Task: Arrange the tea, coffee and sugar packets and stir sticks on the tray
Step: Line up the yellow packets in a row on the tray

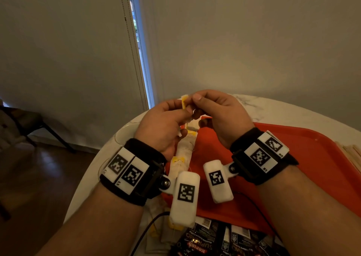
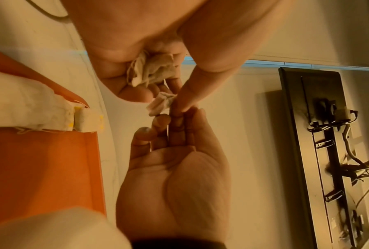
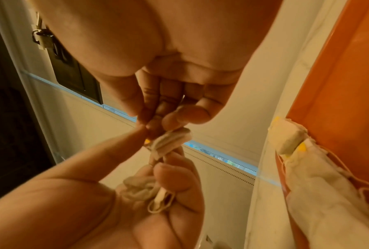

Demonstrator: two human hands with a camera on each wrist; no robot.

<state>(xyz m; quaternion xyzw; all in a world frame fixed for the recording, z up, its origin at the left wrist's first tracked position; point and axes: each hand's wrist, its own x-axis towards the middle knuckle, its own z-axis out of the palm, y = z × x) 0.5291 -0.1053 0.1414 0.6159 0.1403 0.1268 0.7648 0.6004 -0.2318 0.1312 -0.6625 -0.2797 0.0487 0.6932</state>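
Both hands are raised above the table's far edge, meeting over a tea bag. My left hand (image 1: 186,107) holds the crumpled white tea bag (image 2: 151,70) in its curled fingers. Its yellow and white tag (image 1: 184,102) sticks up between the two hands. My right hand (image 1: 195,106) pinches that tag (image 3: 170,141) with thumb and fingertips. Below them lies the orange tray (image 1: 293,158), with a row of tea bags (image 1: 183,152) along its left rim. Dark coffee packets (image 1: 205,242) lie on the table at the tray's near edge. Wooden stir sticks (image 1: 349,156) lie past its right rim.
The round white marble table (image 1: 273,109) stands against a pale wall. A black cable (image 1: 148,226) runs over the near left of the table. More tea bags (image 1: 156,234) lie loose beside it. A dark chair (image 1: 29,122) stands on the floor at left.
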